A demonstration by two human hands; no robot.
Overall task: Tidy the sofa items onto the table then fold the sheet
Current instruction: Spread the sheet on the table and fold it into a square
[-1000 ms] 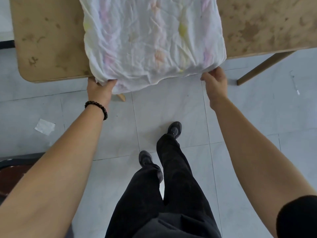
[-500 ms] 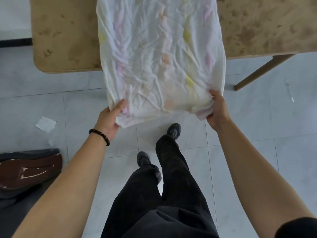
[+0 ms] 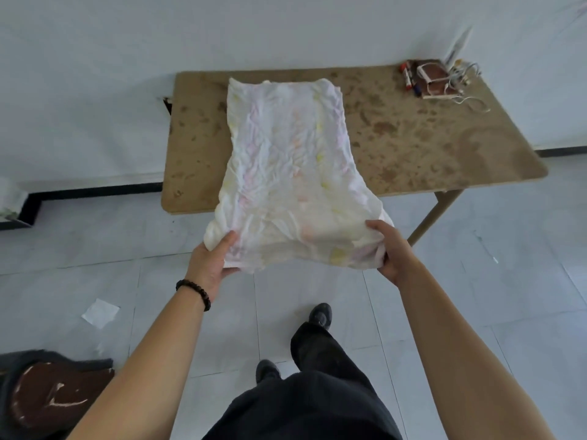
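Mid-fold on sheet [image 3: 286, 173]. Gripped by both near corners: thumb-over pinch in left hand [image 3: 209, 265] at 7 o'clock, curled grasp in right hand [image 3: 390, 249] at 5. Far end lying on tabletop [image 3: 428, 147] at 12 as anchor, near end held clear of front edge, probably to carry forward for next fold. Small items [image 3: 435, 79] parked at 1 o'clock corner, well apart from fold area.

Person, seen from own head camera | left hand [image 3: 208, 265] and right hand [image 3: 392, 249] bare | forearms [image 3: 152, 360] uncovered, no sleeve in frame | black beaded bracelet [image 3: 194, 293] round the left wrist | loose black trousers [image 3: 317, 395] | black round-toed shoes [image 3: 320, 315]
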